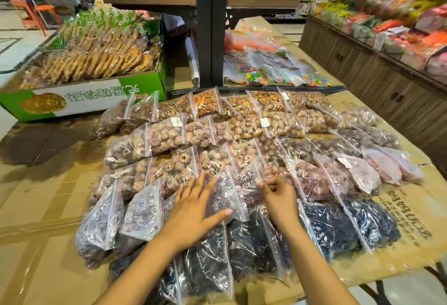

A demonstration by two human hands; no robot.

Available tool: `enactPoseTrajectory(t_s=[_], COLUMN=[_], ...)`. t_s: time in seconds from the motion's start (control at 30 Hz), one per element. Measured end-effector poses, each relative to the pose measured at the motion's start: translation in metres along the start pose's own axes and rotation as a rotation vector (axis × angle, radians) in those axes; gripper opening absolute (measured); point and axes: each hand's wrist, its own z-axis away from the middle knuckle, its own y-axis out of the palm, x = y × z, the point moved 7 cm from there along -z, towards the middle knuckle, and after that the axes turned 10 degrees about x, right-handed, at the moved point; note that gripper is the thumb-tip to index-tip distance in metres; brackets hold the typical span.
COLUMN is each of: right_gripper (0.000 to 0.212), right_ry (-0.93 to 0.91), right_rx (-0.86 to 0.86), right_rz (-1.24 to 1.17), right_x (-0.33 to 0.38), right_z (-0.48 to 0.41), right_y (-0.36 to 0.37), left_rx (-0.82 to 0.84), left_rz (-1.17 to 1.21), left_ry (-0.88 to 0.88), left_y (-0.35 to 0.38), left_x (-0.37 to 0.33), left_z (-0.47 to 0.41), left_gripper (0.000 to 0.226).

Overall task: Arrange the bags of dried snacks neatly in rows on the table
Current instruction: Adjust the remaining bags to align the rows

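Several clear zip bags of dried snacks lie in overlapping rows on a table covered with flattened cardboard (48, 198). Pale brown nut bags (244, 109) fill the far rows, round brown dried fruit (154, 140) the middle, pinkish bags (377, 169) the right, dark almost black fruit (333, 225) the near row. My left hand (193, 210) lies flat with spread fingers on a bag of dark snacks (227, 196) in the near middle. My right hand (278, 196) pinches the top edge of the neighbouring bag (251, 174) between curled fingers.
A green and white carton (79, 101) of packed biscuits stands at the far left. A dark shelf post (205, 26) rises behind the rows, with bags of coloured sweets (254, 75) at its foot. A wooden display counter (362, 67) of packaged goods runs along the right.
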Motion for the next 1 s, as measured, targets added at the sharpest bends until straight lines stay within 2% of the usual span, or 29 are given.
enactPoseTrajectory(t_s=[0.13, 0.2, 0.27, 0.43, 0.5, 0.57, 0.63, 0.77, 0.87, 1.0], right_gripper=[0.014, 0.012, 0.022, 0.048, 0.051, 0.049, 0.039, 0.035, 0.037, 0.033], right_ry=[0.030, 0.000, -0.052, -0.081, -0.066, -0.055, -0.029, -0.066, -0.062, -0.024], right_rx=[-0.022, -0.083, -0.119, 0.091, 0.190, 0.257, 0.298, 0.275, 0.252, 0.195], right_rz=[0.169, 0.285, 0.393, 0.545, 0.612, 0.667, 0.669, 0.726, 0.672, 0.505], right_x=[0.003, 0.010, 0.022, 0.058, 0.067, 0.073, 0.076, 0.084, 0.084, 0.072], right_z=[-0.005, -0.008, -0.013, -0.029, -0.036, -0.041, -0.046, -0.062, -0.073, -0.083], right_y=[0.000, -0.001, 0.005, 0.066, 0.095, 0.120, 0.136, 0.156, 0.170, 0.180], left_rx=[-0.140, -0.255, -0.331, -0.328, -0.290, -0.233, -0.217, -0.197, -0.158, -0.141], left_rz=[0.046, 0.103, 0.187, 0.428, 0.602, 0.711, 0.681, 0.494, 0.434, 0.491], left_ry=[-0.007, -0.055, -0.129, -0.459, -0.445, -0.411, -0.404, -0.366, -0.277, -0.243], left_y=[-0.035, -0.063, -0.085, -0.107, -0.102, -0.091, -0.073, -0.059, -0.063, -0.067], left_x=[0.014, 0.034, 0.072, 0.185, 0.204, 0.222, 0.251, 0.275, 0.277, 0.280], left_z=[0.008, 0.012, 0.014, 0.021, 0.020, 0.017, 0.010, -0.003, -0.009, -0.016], left_gripper=[0.088, 0.085, 0.085, 0.102, 0.096, 0.107, 0.113, 0.084, 0.076, 0.083])
